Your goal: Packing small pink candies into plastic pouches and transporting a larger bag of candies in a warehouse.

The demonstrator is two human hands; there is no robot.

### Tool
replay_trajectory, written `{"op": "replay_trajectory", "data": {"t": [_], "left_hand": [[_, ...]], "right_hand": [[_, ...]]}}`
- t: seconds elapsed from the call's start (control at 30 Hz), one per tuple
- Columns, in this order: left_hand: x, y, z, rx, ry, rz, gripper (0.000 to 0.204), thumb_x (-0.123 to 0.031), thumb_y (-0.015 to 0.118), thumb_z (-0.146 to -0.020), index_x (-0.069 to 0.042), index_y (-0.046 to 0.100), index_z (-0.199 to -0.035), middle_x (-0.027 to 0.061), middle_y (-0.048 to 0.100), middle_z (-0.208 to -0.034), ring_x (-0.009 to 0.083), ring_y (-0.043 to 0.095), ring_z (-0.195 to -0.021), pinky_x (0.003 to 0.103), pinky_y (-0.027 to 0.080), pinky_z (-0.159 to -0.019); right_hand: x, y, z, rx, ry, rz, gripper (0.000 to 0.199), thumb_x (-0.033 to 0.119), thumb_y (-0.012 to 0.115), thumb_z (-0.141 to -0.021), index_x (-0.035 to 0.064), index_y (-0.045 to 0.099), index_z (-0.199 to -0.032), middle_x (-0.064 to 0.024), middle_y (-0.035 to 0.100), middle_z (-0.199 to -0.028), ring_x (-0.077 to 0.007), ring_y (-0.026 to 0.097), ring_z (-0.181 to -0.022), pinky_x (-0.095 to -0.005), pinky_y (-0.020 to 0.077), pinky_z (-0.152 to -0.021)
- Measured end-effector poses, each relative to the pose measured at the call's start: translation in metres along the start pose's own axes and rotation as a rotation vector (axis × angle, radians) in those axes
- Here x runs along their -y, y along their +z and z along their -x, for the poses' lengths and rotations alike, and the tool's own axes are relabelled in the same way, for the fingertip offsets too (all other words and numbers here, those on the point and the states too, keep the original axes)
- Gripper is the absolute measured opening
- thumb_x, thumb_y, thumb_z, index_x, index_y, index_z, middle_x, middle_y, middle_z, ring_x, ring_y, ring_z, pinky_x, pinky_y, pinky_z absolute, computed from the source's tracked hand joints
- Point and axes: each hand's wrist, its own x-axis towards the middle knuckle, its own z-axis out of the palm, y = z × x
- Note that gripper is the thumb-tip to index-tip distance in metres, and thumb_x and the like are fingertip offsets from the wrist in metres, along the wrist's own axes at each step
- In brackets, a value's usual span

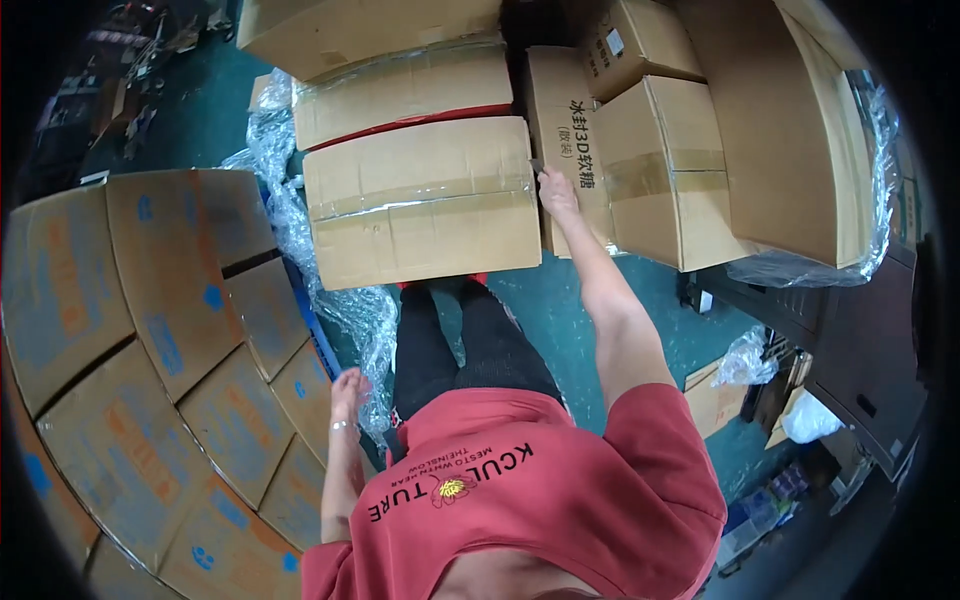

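A closed cardboard box [424,240] lies in front of my legs, with clear tape along its middle seam. My right hand [560,196] reaches out to the box's right edge, its fingers closed. A small dark thing [539,167] shows at the fingertips, against the box edge; its kind is too small to make out. My left hand [347,394] hangs low at my left side with loosely parted fingers and nothing visible in it. It is nearest to crumpled clear plastic wrap [362,325]. A silvery band circles the left wrist.
Taped cartons [410,85] lie beyond the box, with a red strip between. More boxes [665,160] stand at the right. Stacked cartons with orange and blue print [150,330] fill the left. A dark cabinet [865,330] and flattened cardboard [715,400] are on the right.
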Motion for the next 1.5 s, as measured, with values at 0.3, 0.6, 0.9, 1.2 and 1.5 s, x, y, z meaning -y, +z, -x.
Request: {"op": "replay_trajectory", "data": {"t": [0.3,0.6,0.9,1.2,1.5], "left_hand": [[-0.159,0.041,-0.146,-0.336,0.830,-0.343,0.034,-0.020,0.053,-0.080,0.002,0.049,-0.106,0.0197,0.055,-0.099,0.0280,0.054,-0.091,0.033,0.042,-0.082],[-0.175,0.077,-0.149,-0.613,0.529,-0.661,0.061,-0.031,0.063,-0.065,-0.005,0.040,-0.115,0.0243,0.044,-0.113,0.0403,0.045,-0.101,0.043,0.037,-0.088],[-0.199,0.090,-0.120,-0.703,0.352,-0.527,0.046,-0.020,0.055,-0.070,-0.009,0.042,-0.112,0.0177,0.046,-0.105,0.0351,0.044,-0.102,0.046,0.040,-0.082],[-0.205,0.040,-0.136,-0.358,0.223,-0.333,0.033,-0.027,0.056,-0.070,-0.015,0.054,-0.101,0.0079,0.049,-0.107,0.0277,0.044,-0.105,0.047,0.035,-0.085],[-0.187,0.032,-0.159,-0.250,0.325,-0.138,0.018,-0.026,0.061,-0.072,-0.012,0.061,-0.083,0.0065,0.059,-0.085,0.0252,0.057,-0.080,0.041,0.042,-0.071]], "right_hand": [[-0.010,-0.016,0.033,0.180,-0.130,-0.098,0.021,0.020,0.046,-0.079,0.0005,0.053,-0.082,-0.0190,0.055,-0.067,-0.0352,0.053,-0.065,-0.0383,0.0427,-0.062],[-0.041,-0.072,0.138,0.733,-0.080,0.116,0.016,0.016,0.047,-0.079,0.0020,0.052,-0.073,-0.0133,0.053,-0.060,-0.0216,0.053,-0.055,-0.0350,0.0409,-0.051],[0.118,-0.072,0.076,0.557,-0.084,-0.295,0.021,0.022,0.046,-0.086,0.0066,0.048,-0.073,0.0001,0.046,-0.055,-0.0098,0.042,-0.045,-0.0221,0.0325,-0.041],[0.404,0.137,0.038,0.679,-1.496,0.383,0.007,0.009,0.052,-0.071,0.0102,0.058,-0.076,-0.0108,0.058,-0.076,-0.0278,0.057,-0.075,-0.0396,0.0406,-0.066],[0.434,0.221,0.057,0.816,-1.823,0.920,0.009,0.012,0.050,-0.072,0.0145,0.058,-0.069,-0.0035,0.061,-0.073,-0.0192,0.060,-0.075,-0.0399,0.0380,-0.070]]}}
